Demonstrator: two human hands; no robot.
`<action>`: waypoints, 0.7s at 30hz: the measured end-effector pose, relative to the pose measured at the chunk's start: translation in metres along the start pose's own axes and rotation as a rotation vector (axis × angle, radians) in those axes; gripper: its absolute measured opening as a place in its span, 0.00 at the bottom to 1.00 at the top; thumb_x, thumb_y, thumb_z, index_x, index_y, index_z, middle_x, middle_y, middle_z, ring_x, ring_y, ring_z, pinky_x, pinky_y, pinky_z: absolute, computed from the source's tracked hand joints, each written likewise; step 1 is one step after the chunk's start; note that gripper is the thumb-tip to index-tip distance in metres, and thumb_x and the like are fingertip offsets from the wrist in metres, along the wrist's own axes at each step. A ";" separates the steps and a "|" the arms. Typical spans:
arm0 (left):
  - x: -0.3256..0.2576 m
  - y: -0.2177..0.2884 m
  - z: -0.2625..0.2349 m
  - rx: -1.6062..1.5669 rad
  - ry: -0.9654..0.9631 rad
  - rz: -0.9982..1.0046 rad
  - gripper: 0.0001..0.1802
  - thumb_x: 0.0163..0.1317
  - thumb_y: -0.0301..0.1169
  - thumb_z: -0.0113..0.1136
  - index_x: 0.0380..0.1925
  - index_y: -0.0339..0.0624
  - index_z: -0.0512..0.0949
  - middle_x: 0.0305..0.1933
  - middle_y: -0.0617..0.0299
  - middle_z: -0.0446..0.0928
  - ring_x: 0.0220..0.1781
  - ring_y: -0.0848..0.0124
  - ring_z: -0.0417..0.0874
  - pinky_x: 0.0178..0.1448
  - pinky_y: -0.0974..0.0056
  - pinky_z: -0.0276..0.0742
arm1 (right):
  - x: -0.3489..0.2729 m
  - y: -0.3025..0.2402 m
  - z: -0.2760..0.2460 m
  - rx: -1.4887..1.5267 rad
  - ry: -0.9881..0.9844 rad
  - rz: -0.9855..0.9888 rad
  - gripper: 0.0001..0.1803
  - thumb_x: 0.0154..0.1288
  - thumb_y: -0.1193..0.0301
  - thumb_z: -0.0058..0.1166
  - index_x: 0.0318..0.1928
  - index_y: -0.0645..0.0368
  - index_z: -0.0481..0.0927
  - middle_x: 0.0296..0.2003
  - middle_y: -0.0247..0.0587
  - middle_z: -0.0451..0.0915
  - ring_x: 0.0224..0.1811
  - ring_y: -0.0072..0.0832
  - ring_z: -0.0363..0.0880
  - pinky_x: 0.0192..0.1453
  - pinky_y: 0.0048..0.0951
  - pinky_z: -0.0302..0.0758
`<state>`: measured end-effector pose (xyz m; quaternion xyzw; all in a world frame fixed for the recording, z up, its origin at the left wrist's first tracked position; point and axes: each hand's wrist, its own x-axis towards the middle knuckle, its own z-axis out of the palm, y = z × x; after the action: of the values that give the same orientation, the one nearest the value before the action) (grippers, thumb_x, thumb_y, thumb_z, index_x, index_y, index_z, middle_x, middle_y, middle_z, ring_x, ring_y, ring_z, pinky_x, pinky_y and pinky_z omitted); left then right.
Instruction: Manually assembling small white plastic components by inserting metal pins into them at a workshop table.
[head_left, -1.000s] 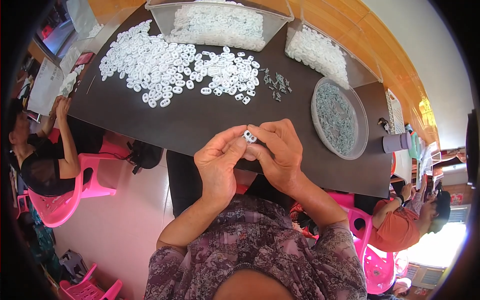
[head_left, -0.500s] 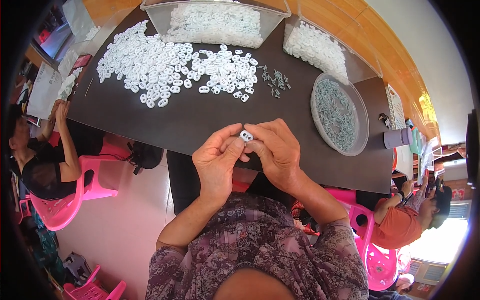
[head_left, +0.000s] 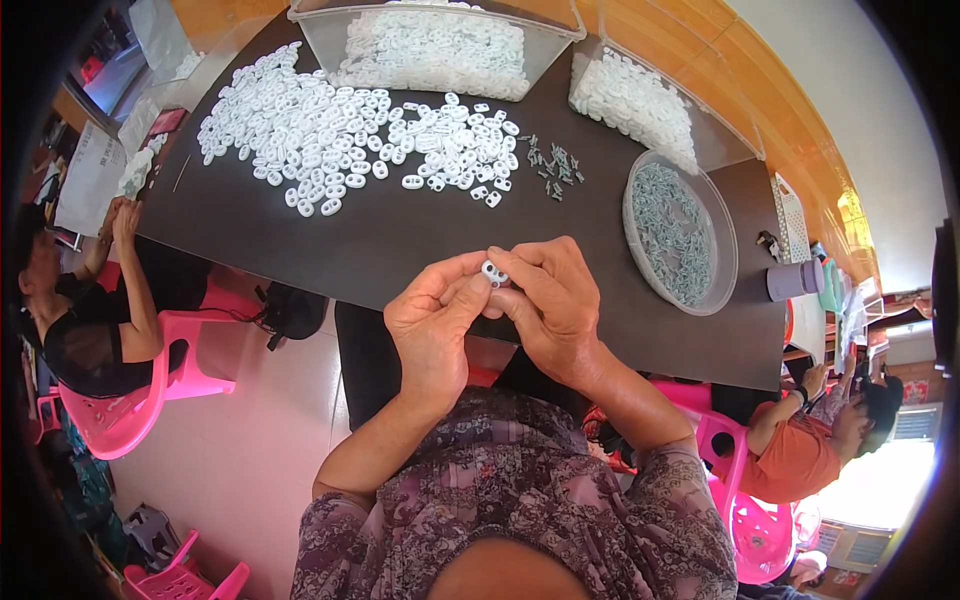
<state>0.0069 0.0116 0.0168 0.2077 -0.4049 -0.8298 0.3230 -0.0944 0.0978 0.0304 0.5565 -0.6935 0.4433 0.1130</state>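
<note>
A: What are the hands doing right now?

B: Both are meeting just above the near edge of the dark worktop (head_left: 400, 240). The left hand (head_left: 435, 325) and the right hand (head_left: 555, 300) are pinching one small white plastic piece (head_left: 494, 272) between their fingertips, thumbs and forefingers closing in on it from either side.

A: Is anything going into it?

B: I cannot tell; whatever else the fingers are holding is hidden behind them.

A: How would you do this step well?

B: I'd say keeping the piece steady with the left while the right is doing the fine pressing, holding it square so nothing is slipping sideways, and working over the worktop so a dropped part is landing there and not on the floor.

A: Where are the supplies lying?

B: The heap of white pieces (head_left: 330, 140) is spreading well ahead, a few small grey metal parts (head_left: 553, 168) are lying beside it, and the round dish of grey parts (head_left: 680, 232) is sitting to the right.
</note>
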 end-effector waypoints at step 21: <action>-0.001 -0.007 -0.009 -0.009 0.033 0.049 0.13 0.60 0.20 0.56 0.45 0.26 0.74 0.32 0.54 0.79 0.29 0.72 0.79 0.35 0.69 0.78 | -0.004 -0.005 0.003 0.195 -0.030 0.241 0.11 0.53 0.84 0.57 0.39 0.63 0.80 0.34 0.38 0.77 0.33 0.24 0.75 0.35 0.23 0.72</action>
<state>0.0102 0.0109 0.0057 0.2098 -0.4007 -0.8199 0.3509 -0.0877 0.0988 0.0285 0.4840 -0.7107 0.5105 -0.0061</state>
